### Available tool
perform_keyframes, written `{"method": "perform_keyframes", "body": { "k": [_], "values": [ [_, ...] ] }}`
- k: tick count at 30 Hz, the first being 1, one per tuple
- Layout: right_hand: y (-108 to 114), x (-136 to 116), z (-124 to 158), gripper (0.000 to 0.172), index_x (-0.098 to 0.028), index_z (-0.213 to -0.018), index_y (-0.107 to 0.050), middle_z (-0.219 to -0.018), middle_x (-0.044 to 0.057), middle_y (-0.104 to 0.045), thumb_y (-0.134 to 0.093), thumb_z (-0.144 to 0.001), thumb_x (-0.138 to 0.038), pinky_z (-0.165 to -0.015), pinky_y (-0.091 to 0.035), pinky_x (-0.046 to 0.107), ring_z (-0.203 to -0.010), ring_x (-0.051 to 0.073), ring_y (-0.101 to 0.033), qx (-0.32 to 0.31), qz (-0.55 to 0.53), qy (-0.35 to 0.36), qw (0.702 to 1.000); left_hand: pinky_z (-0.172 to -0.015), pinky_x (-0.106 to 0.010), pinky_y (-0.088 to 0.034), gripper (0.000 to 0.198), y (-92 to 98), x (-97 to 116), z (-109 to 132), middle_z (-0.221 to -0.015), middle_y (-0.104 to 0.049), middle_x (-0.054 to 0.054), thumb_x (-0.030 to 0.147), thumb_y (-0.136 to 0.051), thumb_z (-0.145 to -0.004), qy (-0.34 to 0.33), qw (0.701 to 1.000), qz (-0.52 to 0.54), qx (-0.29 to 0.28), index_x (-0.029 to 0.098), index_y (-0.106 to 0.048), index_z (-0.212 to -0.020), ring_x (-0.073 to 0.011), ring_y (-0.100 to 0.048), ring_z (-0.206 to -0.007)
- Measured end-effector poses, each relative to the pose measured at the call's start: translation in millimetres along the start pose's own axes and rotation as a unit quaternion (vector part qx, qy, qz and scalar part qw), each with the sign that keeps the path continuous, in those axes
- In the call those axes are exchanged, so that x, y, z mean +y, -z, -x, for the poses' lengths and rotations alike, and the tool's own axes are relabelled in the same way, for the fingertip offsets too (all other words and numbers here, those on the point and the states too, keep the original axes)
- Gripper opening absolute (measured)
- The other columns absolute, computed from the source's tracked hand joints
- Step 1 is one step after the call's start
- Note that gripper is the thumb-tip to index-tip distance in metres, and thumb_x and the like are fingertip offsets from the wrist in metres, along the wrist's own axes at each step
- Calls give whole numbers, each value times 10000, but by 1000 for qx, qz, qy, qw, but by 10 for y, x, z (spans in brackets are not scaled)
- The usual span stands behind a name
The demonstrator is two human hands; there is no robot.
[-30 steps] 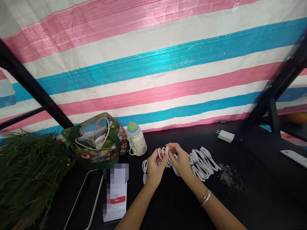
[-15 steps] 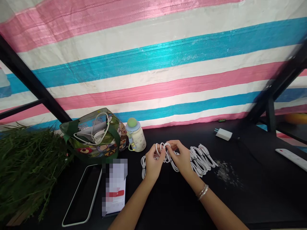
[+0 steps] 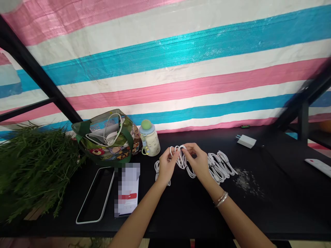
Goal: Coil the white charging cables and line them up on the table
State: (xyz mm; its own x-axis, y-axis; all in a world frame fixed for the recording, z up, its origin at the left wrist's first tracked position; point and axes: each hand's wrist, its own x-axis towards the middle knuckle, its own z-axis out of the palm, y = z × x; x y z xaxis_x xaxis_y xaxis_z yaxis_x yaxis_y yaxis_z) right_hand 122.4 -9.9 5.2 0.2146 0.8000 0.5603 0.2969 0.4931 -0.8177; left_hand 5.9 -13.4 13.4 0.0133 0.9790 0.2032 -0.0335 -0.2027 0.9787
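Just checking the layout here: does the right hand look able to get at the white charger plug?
Probably yes, once it lets go. The right hand is on loops of white cable. Only a low coiled cable bundle lies near the way to the white charger plug, and nothing tall blocks it.

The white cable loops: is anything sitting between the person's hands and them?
Nothing visible stands in the way: the left hand and the right hand are both directly on the white cable loops.

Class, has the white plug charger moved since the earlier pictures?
No: the white plug charger holds its place relative to the pale grains; only the view shifted.
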Motion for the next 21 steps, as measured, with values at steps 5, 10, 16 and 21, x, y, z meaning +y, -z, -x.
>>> {"method": "perform_keyframes", "body": {
  "k": [5,10,16,21],
  "values": [
    [-16,12,-12,181,-211,-752,-604,-599,-4,-634,-622,-741,-390,-517,-474,256,-527,135,-581,-1,-72,-48,996,-583,-209,-392,328,-5,-7,-20,-620,-539,33,486,-690,-654,43,997,65,-10,169,-621,-708,-94,-472,-595],
    [-24,25,-31,276,-211,-749,-580,-582,-15,-588,-634,-720,-481,-510,-458,259,-535,134,-555,9,-124,-92,988,-684,-247,-464,352,0,42,-15,-682,-619,3,484,-737,-603,81,990,116,-21,164,-671,-737,-129,-576,-681],
    [35,37,-86,385,-216,-755,-556,-533,-62,-484,-675,-643,-565,-447,-391,228,-461,93,-436,40,-199,-182,962,-693,-263,-493,392,43,144,-13,-678,-640,-20,504,-723,-612,100,988,109,-33,154,-694,-787,-151,-616,-704],
    [30,82,-95,385,-232,-791,-534,-555,-70,-485,-668,-646,-562,-378,-338,206,-417,77,-397,37,-266,-233,935,-653,-239,-490,446,77,196,-9,-613,-608,1,552,-719,-603,88,989,114,-34,155,-695,-805,-127,-602,-638]
  ]
}}
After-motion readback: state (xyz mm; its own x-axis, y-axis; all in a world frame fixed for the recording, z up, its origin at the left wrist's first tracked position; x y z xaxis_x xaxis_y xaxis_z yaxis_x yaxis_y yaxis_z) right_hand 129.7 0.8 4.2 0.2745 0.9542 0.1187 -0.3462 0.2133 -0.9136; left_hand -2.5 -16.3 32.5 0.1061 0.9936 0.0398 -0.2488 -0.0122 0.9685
